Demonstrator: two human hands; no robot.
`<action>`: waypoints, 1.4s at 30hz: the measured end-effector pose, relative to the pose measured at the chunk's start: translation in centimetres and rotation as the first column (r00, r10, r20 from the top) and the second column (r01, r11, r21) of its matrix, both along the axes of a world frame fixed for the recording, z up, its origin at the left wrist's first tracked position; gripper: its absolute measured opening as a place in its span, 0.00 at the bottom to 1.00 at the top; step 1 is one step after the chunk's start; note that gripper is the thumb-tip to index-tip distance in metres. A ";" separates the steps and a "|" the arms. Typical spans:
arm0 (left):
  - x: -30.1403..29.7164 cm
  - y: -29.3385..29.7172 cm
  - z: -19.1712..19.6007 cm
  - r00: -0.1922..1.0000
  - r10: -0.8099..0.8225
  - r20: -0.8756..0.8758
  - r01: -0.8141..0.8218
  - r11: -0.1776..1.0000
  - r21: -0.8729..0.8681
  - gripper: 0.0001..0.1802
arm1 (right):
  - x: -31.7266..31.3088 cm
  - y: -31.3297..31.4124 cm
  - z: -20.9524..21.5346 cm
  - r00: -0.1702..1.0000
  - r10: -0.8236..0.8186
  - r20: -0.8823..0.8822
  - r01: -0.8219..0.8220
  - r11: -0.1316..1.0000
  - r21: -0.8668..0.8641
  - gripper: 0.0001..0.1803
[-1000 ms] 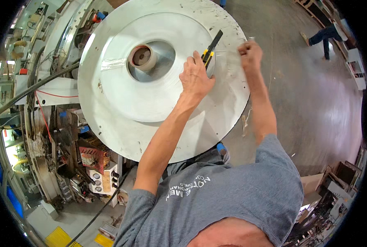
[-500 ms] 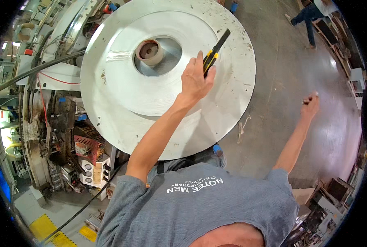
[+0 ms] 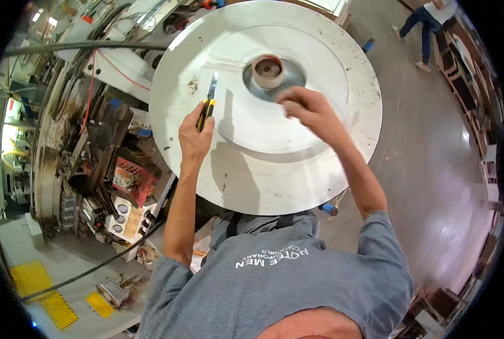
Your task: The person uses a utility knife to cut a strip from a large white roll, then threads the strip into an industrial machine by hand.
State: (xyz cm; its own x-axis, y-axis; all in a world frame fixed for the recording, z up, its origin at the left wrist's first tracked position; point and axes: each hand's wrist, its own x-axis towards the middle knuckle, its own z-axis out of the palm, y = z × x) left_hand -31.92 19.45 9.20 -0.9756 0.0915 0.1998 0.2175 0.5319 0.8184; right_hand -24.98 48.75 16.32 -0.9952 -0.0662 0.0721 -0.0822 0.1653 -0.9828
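Note:
A snap-off utility knife (image 3: 207, 110) with a black and yellow handle is in my left hand (image 3: 194, 138), its long blade bare and pointing away from me. That hand is over the left part of a big round white disc (image 3: 289, 189). On the disc lies a wide flat coil of white strip (image 3: 252, 127). My right hand (image 3: 314, 110) hovers above the coil near its centre hole. Its fingers are curled and blurred, and what they may hold is hidden. A brown-lined ring-shaped roll (image 3: 269, 83) sits in the hole.
Machinery with a white dial panel (image 3: 129, 219), a red perforated tray (image 3: 133, 179) and a dark cable (image 3: 88, 274) lies to the left. A blue-capped peg (image 3: 329, 209) sticks out below the disc. A person (image 3: 427, 25) is at the far right, beside stacked shelving (image 3: 461, 68).
My right hand has swung in from the far right to over the coil. My left hand has moved left with the knife. The view has shifted, so the disc appears farther right.

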 end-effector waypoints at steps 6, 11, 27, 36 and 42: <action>-2.5 -2.9 -0.1 0.997 0.011 0.074 0.005 0.978 -0.207 0.27 | -13.7 -9.7 -6.0 0.958 0.056 -0.280 0.172 0.670 0.722 0.17; -5.5 -2.8 -0.2 0.995 -0.060 0.080 0.079 0.960 -0.267 0.28 | -21.0 -11.6 -7.2 0.992 -0.118 -0.043 0.086 0.395 0.914 0.18; -11.7 1.6 -1.5 0.974 -0.106 -0.201 -0.001 0.883 -0.470 0.27 | -22.4 -11.5 -8.7 0.983 -0.124 -0.138 0.179 0.438 0.881 0.12; -20.5 2.8 -2.3 0.976 0.064 -0.207 -0.159 0.861 -0.484 0.21 | -20.8 -13.6 -9.4 0.964 -0.078 -0.256 0.262 0.469 0.843 0.08; -17.6 2.5 -0.5 0.995 0.094 0.013 -0.089 0.971 -0.223 0.27 | -19.9 -11.5 -9.5 0.958 -0.193 -0.211 0.282 0.504 0.816 0.07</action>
